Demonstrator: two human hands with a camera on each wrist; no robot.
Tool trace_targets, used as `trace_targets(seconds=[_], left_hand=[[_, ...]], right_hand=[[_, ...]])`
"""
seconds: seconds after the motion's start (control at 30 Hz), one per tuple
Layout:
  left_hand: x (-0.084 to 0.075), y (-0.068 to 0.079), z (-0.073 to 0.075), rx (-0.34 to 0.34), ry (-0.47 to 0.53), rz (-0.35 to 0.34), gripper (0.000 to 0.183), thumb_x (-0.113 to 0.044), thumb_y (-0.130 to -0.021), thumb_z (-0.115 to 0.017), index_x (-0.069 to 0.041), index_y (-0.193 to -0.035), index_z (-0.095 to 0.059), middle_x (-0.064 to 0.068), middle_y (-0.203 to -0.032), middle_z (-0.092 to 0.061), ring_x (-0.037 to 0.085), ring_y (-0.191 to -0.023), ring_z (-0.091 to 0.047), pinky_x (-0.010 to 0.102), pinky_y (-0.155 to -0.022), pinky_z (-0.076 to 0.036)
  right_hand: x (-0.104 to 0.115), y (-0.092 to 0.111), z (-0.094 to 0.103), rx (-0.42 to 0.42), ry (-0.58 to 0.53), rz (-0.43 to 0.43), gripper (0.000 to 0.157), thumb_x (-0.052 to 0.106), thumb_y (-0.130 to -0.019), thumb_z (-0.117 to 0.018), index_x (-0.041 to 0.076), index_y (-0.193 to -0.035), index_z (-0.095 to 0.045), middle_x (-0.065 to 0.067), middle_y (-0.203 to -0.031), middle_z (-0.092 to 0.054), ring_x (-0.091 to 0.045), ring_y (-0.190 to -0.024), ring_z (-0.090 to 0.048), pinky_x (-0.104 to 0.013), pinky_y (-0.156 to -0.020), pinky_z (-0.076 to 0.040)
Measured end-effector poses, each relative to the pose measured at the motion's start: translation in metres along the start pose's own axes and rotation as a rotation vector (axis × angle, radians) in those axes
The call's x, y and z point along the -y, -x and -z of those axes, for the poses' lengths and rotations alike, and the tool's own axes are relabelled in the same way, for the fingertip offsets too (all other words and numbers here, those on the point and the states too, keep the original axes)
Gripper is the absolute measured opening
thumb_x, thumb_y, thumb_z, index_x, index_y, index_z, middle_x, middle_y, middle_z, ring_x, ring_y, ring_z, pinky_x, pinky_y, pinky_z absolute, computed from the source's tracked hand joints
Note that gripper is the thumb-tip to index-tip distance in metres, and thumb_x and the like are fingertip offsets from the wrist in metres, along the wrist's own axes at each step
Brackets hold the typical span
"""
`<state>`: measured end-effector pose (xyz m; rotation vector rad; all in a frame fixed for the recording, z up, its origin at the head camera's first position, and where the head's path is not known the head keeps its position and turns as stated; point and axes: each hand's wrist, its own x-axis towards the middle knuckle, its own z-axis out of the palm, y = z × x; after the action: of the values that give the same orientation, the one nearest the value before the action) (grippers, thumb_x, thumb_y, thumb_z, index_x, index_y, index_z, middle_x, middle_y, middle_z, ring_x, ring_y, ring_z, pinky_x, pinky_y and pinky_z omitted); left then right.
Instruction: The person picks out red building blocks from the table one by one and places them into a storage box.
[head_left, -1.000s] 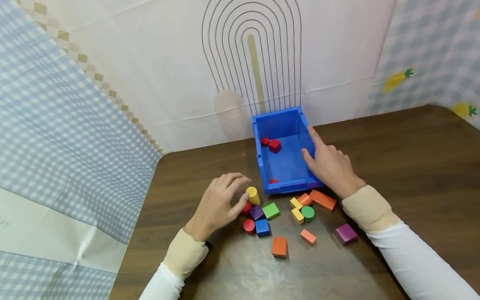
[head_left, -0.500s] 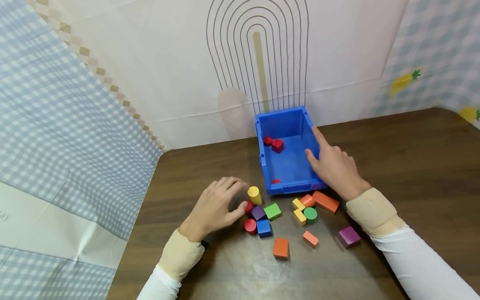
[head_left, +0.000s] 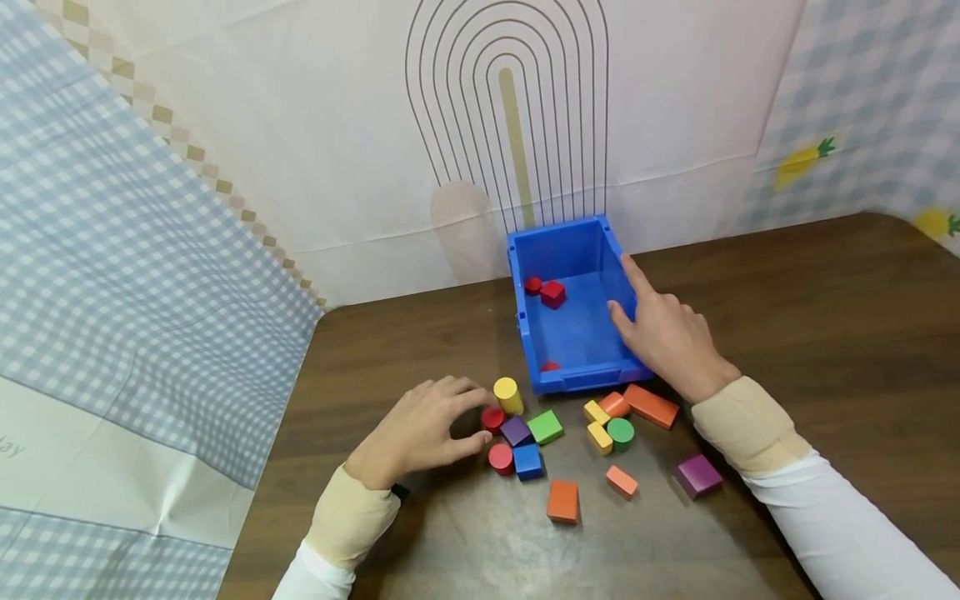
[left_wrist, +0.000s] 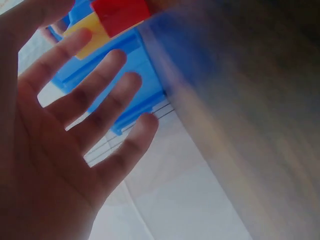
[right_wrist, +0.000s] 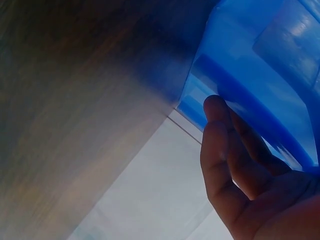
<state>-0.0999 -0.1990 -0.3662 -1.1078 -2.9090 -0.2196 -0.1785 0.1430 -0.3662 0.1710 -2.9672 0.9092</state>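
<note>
L hand (head_left: 426,427) shifted to rear red cyl. (head_left: 492,418), grip wide; R hand (head_left: 671,337) still holds blue bin (head_left: 581,329).

The head camera looks forward and down from above the near side of the table (head_left: 390,342), far enough back to take in the left hand (head_left: 423,429), the right hand (head_left: 670,337), the whole blue bin (head_left: 592,378) and the cloth (head_left: 675,108) behind. The 2 wrist cameras look from close range past their own palms toward the bin, both rolled so the table lies to 1 side and the cloth below, though blur makes the exact angles hard to judge. All 3 views share part of the bin, table and cloth.
</note>
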Motion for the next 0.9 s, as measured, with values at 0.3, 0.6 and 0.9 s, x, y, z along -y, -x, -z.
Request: trace_targets(seconds=[0.3, 0.6, 0.9], left_hand=[[-0.0017, 0.0004, -0.0026, 0.084, 0.036, -0.040, 0.037, -0.038, -0.100, -0.070, -0.031, -0.137, -0.070, -0.002, -0.129, -0.070, 0.017, -0.116, -0.066, 0.042, -0.093, -0.057], [-0.0053, -0.0018, -0.0062, 0.110, 0.014, -0.056, 0.038, -0.031, -0.102, -0.068, -0.032, -0.141, -0.067, -0.004, -0.128, -0.071, 0.016, -0.112, -0.067, 0.039, -0.086, -0.058], [-0.0074, -0.0012, -0.0093, 0.070, -0.045, -0.074, 0.034, -0.027, -0.101, -0.073, -0.028, -0.135, -0.068, -0.007, -0.112, -0.070, 0.012, -0.095, -0.064, 0.032, -0.077, -0.056]], right_hand=[[0.0005, 0.0018, 0.0002, 0.006, -0.007, -0.001, 0.081, 0.038, -0.110, -0.054, 0.022, -0.171, -0.003, -0.015, -0.072, -0.055, -0.025, -0.051, -0.058, -0.032, -0.045, -0.045], [0.0002, 0.0028, 0.0013, 0.000, 0.000, -0.012, 0.081, 0.038, -0.110, -0.054, 0.022, -0.171, -0.003, -0.017, -0.074, -0.057, -0.027, -0.054, -0.061, -0.033, -0.046, -0.047], [-0.0002, 0.0019, -0.0004, -0.007, 0.006, -0.004, 0.081, 0.039, -0.109, -0.054, 0.023, -0.171, -0.005, -0.024, -0.089, -0.066, -0.033, -0.063, -0.067, -0.038, -0.049, -0.051]])
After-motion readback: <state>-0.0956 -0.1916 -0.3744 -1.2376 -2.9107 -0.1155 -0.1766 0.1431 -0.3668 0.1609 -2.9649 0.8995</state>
